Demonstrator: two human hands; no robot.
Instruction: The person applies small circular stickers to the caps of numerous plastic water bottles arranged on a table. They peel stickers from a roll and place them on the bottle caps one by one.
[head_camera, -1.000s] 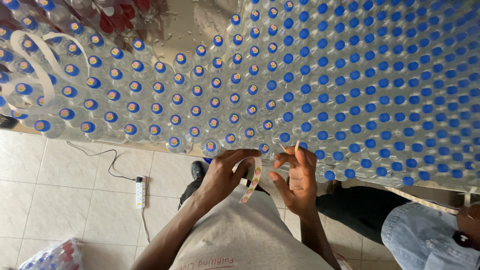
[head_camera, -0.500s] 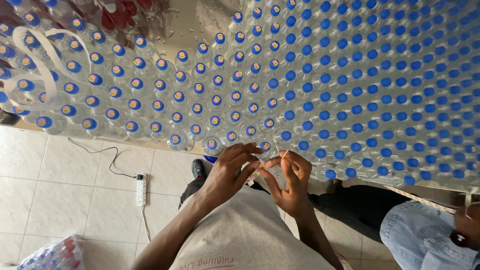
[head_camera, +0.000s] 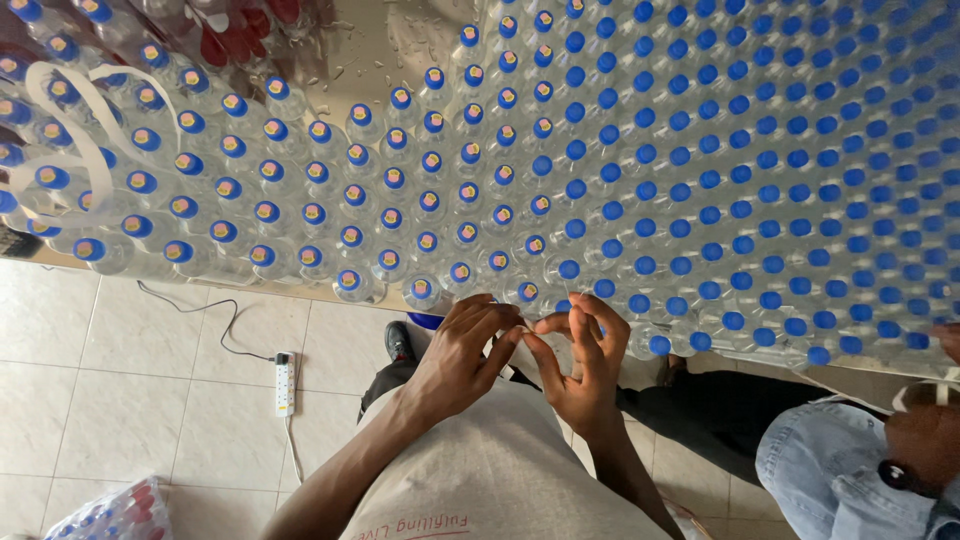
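As fingertips meet at the table's near edge, the scene reads:
Left hand (head_camera: 462, 352): fingers curled, tips pinched on a small pale sticker strip (head_camera: 522, 330), barely visible.
Right hand (head_camera: 585, 362): fingers bent, pinching the same strip from 3 o'clock.
Bottles: clear plastic water bottles with blue caps (head_camera: 700, 180) crowd the table at 12 o'clock; those toward 10 o'clock carry round yellow cap stickers (head_camera: 350, 236).
Floor: white power strip (head_camera: 284, 383) on pale tiles at 9 o'clock.
Bystander: denim-clad person (head_camera: 830, 470) at 4 o'clock.
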